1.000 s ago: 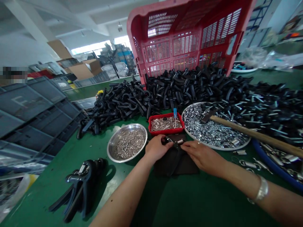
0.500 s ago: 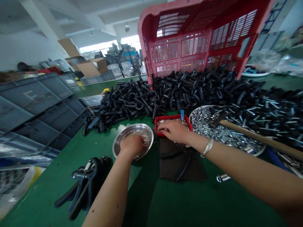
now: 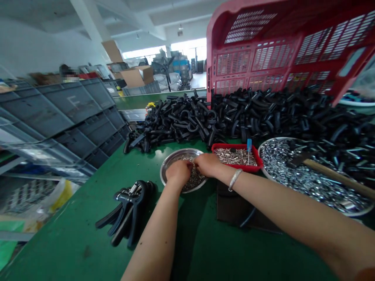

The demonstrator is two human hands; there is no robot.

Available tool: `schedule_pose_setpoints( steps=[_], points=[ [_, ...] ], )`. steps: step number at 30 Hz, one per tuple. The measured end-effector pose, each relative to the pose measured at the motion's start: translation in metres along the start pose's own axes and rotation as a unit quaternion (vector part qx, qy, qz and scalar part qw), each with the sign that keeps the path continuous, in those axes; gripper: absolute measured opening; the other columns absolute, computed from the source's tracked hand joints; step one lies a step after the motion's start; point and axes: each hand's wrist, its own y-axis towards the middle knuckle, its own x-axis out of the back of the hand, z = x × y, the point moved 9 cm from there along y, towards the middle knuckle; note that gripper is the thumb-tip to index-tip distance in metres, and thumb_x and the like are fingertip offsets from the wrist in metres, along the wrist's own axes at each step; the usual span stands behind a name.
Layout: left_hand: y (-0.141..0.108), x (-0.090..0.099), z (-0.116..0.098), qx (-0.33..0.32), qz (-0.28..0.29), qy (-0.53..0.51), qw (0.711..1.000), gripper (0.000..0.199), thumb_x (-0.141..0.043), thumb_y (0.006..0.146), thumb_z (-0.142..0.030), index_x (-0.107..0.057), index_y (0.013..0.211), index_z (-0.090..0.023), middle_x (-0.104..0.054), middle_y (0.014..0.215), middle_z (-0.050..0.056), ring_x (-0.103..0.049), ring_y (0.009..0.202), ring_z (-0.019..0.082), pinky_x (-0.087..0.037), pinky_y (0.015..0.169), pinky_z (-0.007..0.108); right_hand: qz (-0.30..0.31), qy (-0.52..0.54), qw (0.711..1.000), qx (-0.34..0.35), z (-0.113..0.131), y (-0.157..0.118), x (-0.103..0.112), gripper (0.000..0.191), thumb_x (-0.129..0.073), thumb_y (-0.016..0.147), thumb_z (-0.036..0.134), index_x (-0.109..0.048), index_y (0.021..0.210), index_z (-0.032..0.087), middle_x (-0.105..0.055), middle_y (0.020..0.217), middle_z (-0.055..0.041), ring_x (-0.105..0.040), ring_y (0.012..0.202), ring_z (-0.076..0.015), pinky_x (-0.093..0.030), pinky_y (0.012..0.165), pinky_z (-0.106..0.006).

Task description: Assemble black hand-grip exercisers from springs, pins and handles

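Observation:
Over a round metal bowl (image 3: 164, 166) of small metal parts, my left hand (image 3: 178, 173) and my right hand (image 3: 208, 164) meet with fingertips close together. Both hands are closed in a pinch; whatever they hold is too small or hidden to make out. Right of the bowl stands a red tray (image 3: 259, 166) full of metal pins (image 3: 234, 156), with a blue-handled screwdriver (image 3: 249, 146) upright in it. Under my right forearm lies a dark mat (image 3: 231, 207) with black handle pieces partly hidden. Several assembled black spring clamps (image 3: 129, 210) lie left of my left arm.
A heap of black plastic handles (image 3: 187, 121) spreads across the back, spilling from a tipped red crate (image 3: 209, 66). At right, a hammer (image 3: 331, 171) rests on a wide dish of shiny metal parts (image 3: 281, 164). Grey crates (image 3: 61, 105) are stacked at left.
My right hand has moved left from the red tray to the bowl, beside my left hand. My left hand has risen from among the small parts. The view has turned left.

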Motion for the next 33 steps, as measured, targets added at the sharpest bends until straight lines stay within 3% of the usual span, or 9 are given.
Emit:
schedule_pose_setpoints(
  steps=[7,11,13,15,19,22,28,30,33],
  points=[
    [0.001,-0.003,-0.002,-0.003,-0.001,-0.046,0.999,0.025,-0.048,0.078,-0.035,-0.067,0.094,-0.028,-0.067,0.097,0.007,-0.06,0.09,0.026,-0.043,0.073,0.035,-0.067,0.053,0.996,0.017,-0.005,-0.027,0.025,0.022,-0.049,0.082,0.031,-0.068,0.088,0.023,-0.069,0.088,-0.0015,-0.06,0.084,-0.0153,-0.043,0.071,-0.025],
    [0.0,0.004,-0.011,-0.041,-0.018,-0.107,0.993,0.025,-0.051,0.078,-0.037,-0.067,0.091,-0.023,-0.068,0.092,0.005,-0.061,0.084,0.022,-0.043,0.072,0.03,-0.14,0.08,0.987,-0.025,-0.04,-0.076,0.052,0.021,-0.049,0.082,0.03,-0.067,0.085,0.02,-0.068,0.084,-0.0012,-0.06,0.08,-0.0146,-0.043,0.072,-0.026],
    [-0.006,0.008,-0.028,-0.09,-0.035,-0.16,0.982,0.024,-0.051,0.078,-0.035,-0.067,0.088,-0.02,-0.068,0.088,0.005,-0.06,0.081,0.02,-0.042,0.072,0.028,-0.168,0.061,0.981,-0.078,-0.069,-0.113,0.061,0.023,-0.047,0.082,0.03,-0.067,0.084,0.02,-0.068,0.085,-0.0024,-0.06,0.08,-0.0165,-0.044,0.072,-0.029],
    [-0.019,0.009,-0.056,-0.16,-0.043,-0.207,0.964,0.024,-0.049,0.08,-0.035,-0.066,0.086,-0.019,-0.068,0.085,0.004,-0.06,0.079,0.018,-0.042,0.071,0.027,-0.158,0.019,0.979,-0.127,-0.095,-0.148,0.059,0.026,-0.044,0.083,0.031,-0.067,0.087,0.019,-0.068,0.087,-0.0045,-0.061,0.08,-0.0184,-0.045,0.072,-0.031],
    [-0.058,-0.012,-0.12,-0.285,-0.002,-0.202,0.937,0.022,-0.049,0.081,-0.038,-0.063,0.084,-0.021,-0.066,0.083,0.002,-0.058,0.075,0.017,-0.041,0.065,0.026,-0.132,-0.021,0.977,-0.169,-0.119,-0.191,0.038,0.029,-0.039,0.085,0.027,-0.066,0.091,0.017,-0.067,0.092,-0.0075,-0.061,0.083,-0.0198,-0.045,0.075,-0.032],
    [-0.074,-0.035,-0.138,-0.278,0.005,-0.111,0.954,0.018,-0.052,0.08,-0.036,-0.062,0.085,-0.022,-0.063,0.088,0.004,-0.056,0.082,0.019,-0.04,0.069,0.028,-0.159,-0.013,0.971,-0.176,-0.122,-0.201,0.026,0.029,-0.038,0.085,0.025,-0.065,0.089,0.016,-0.067,0.089,-0.0087,-0.06,0.084,-0.0197,-0.045,0.077,-0.033],
    [-0.072,-0.052,-0.135,-0.259,0.001,-0.076,0.963,0.02,-0.047,0.083,-0.038,-0.06,0.089,-0.023,-0.06,0.09,0.004,-0.054,0.086,0.019,-0.04,0.072,0.028,-0.208,0.023,0.96,-0.187,-0.117,-0.208,0.028,0.025,-0.039,0.085,0.026,-0.063,0.088,0.018,-0.065,0.085,-0.0071,-0.06,0.08,-0.0174,-0.046,0.073,-0.031],
    [-0.071,-0.052,-0.133,-0.261,-0.004,-0.083,0.962,0.022,-0.046,0.083,-0.04,-0.06,0.089,-0.024,-0.06,0.089,0.004,-0.054,0.085,0.019,-0.04,0.072,0.028,-0.201,0.035,0.964,-0.173,-0.111,-0.208,0.033,0.024,-0.041,0.084,0.027,-0.063,0.089,0.019,-0.065,0.085,-0.0065,-0.059,0.081,-0.0172,-0.045,0.074,-0.031],
    [-0.07,-0.051,-0.131,-0.262,-0.012,-0.092,0.961,0.024,-0.046,0.083,-0.041,-0.06,0.089,-0.023,-0.061,0.088,0.004,-0.053,0.086,0.02,-0.039,0.074,0.029,-0.143,0.027,0.978,-0.151,-0.104,-0.202,0.038,0.021,-0.046,0.082,0.027,-0.065,0.086,0.019,-0.064,0.086,-0.0061,-0.058,0.082,-0.0181,-0.044,0.075,-0.032]
  ],
)
